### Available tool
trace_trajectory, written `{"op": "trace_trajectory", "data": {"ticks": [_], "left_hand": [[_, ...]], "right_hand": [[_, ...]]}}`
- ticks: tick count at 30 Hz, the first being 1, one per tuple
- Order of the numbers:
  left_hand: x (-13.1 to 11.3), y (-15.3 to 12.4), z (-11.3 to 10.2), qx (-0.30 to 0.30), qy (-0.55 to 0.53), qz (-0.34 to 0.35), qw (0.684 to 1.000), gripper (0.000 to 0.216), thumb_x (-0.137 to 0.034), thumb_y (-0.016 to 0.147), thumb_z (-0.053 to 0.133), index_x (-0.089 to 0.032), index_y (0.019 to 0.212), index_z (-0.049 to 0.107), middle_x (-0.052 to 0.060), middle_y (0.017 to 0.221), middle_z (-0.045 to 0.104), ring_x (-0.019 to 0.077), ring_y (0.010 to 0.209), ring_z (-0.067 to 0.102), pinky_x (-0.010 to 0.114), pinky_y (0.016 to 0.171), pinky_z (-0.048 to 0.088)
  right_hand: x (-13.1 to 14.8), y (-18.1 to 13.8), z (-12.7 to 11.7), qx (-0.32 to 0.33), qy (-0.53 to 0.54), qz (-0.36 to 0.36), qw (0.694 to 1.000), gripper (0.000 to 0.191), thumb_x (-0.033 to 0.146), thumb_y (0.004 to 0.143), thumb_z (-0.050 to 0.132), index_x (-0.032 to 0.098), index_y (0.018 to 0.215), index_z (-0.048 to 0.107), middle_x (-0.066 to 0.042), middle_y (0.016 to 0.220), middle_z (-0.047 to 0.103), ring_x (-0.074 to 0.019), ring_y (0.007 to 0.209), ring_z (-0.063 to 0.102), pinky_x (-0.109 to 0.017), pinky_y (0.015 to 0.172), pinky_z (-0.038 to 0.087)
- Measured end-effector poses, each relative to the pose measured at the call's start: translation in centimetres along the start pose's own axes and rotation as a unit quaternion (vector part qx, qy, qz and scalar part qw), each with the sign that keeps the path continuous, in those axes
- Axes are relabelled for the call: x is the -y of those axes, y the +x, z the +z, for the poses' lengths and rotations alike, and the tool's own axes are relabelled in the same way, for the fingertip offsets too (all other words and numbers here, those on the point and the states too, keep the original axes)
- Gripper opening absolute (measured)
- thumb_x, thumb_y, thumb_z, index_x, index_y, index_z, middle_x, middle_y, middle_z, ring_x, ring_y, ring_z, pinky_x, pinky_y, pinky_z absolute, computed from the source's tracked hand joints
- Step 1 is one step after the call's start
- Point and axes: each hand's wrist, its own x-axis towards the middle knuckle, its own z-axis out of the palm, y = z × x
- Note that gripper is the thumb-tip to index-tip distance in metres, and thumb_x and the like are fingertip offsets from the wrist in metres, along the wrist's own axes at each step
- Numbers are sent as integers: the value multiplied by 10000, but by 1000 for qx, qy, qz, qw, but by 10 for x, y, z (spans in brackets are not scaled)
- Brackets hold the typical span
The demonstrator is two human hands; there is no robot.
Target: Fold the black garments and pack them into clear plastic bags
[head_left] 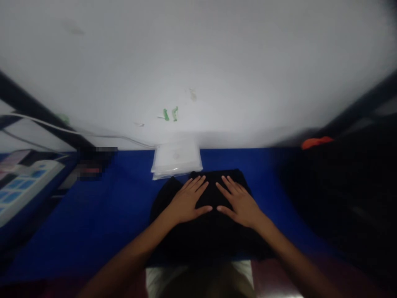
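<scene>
A black cloth item (214,236), perhaps a folded garment, lies on the blue tabletop (102,223) in front of me. My left hand (190,202) rests flat on its left part, fingers spread and pointing away from me. On the right part lies my right hand (240,203), palm down, its fingers also apart. The two thumbs point at each other with a small gap between them. Just beyond the cloth sits a stack of clear plastic bags (176,159). The cloth's folds are hard to make out in the dark.
A pale wall (248,74) with peeling green marks rises behind the table. At left stands a white strip with blue squares (27,184), and a white cable (62,128) runs along the wall. A dark mass (350,198) with an orange item (316,142) fills the right.
</scene>
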Motion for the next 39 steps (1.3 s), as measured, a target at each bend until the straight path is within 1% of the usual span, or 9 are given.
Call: {"op": "trace_trajectory", "data": {"ticks": [6, 13, 21, 24, 28, 32, 39], "left_hand": [[3, 1, 0, -10, -25, 3, 1000, 796, -700, 888, 429, -192, 1493, 334, 126, 1581, 268, 275, 1468, 231, 486, 1199, 201], [5, 1, -4, 4, -45, -1, 999, 765, -685, 891, 443, -208, 1483, 352, 114, 1583, 268, 264, 1468, 233, 484, 1199, 201], [5, 1, -6, 15, -47, -5, 999, 775, -690, 892, 436, -199, 1485, 346, 115, 1588, 255, 261, 1472, 221, 480, 1205, 188], [5, 1, -5, 16, -47, -6, 999, 776, -688, 892, 439, -199, 1487, 342, 111, 1590, 250, 259, 1474, 215, 478, 1206, 186], [5, 1, -5, 10, -50, -5, 999, 764, -683, 893, 445, -213, 1487, 341, 105, 1590, 252, 262, 1471, 223, 485, 1204, 189], [5, 1, -5, 12, -49, -6, 999, 767, -690, 892, 437, -212, 1485, 345, 105, 1589, 253, 261, 1472, 220, 486, 1203, 190], [6, 1, -5, 9, -51, -3, 999, 766, -691, 890, 438, -216, 1484, 344, 105, 1590, 253, 263, 1471, 225, 491, 1201, 195]], "right_hand": [[-3, 1, 0, -4, 29, 2, 1000, 701, 588, 932, 457, 246, 1523, 296, -132, 1599, 227, -319, 1473, 192, -533, 1130, 311], [-6, 1, -2, -12, 69, 10, 997, 649, 542, 944, 474, 252, 1508, 332, -123, 1585, 277, -315, 1462, 236, -557, 1122, 322], [-7, 2, -4, -12, 77, 15, 997, 630, 526, 946, 482, 207, 1481, 388, -143, 1567, 314, -299, 1457, 258, -524, 1127, 331], [-8, 1, -4, -14, 85, 15, 996, 627, 517, 943, 494, 208, 1479, 391, -141, 1567, 317, -298, 1457, 260, -523, 1128, 332], [-8, 1, -5, -22, 104, 15, 994, 617, 506, 938, 511, 247, 1483, 382, -124, 1565, 324, -305, 1451, 273, -546, 1120, 335], [-9, 0, -4, -21, 108, 12, 994, 620, 515, 939, 503, 240, 1482, 385, -125, 1563, 329, -304, 1452, 270, -541, 1123, 335], [-10, 0, -3, -25, 114, 13, 993, 610, 506, 937, 511, 268, 1483, 380, -108, 1567, 326, -303, 1451, 272, -550, 1120, 334]]}}
